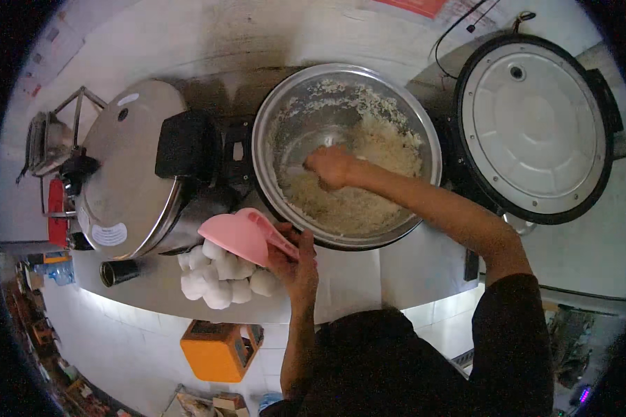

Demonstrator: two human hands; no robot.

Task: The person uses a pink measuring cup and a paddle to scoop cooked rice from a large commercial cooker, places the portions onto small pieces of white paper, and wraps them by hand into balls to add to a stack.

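Observation:
My left hand (298, 267) grips the slotted handle of a pink plastic scoop (240, 235), held just off the front left of a large steel pot (434, 149). Cooked rice (386, 149) lies in the pot and sticks to its wall; part of the bottom shows bare. Inside the pot, my right hand (332, 167) is closed low over the rice. A pale edge shows beside its fingers, but what they hold is hidden. Behind and below the scoop sits a heap of white rounded lumps (219, 281) on the counter.
A lidded steel pot (129, 167) with a black handle stands at the left. At the right, the open pot's round lid (535, 128) is raised. A dark cup (119, 272) lies near the counter's front edge. An orange stool (215, 351) stands on the floor.

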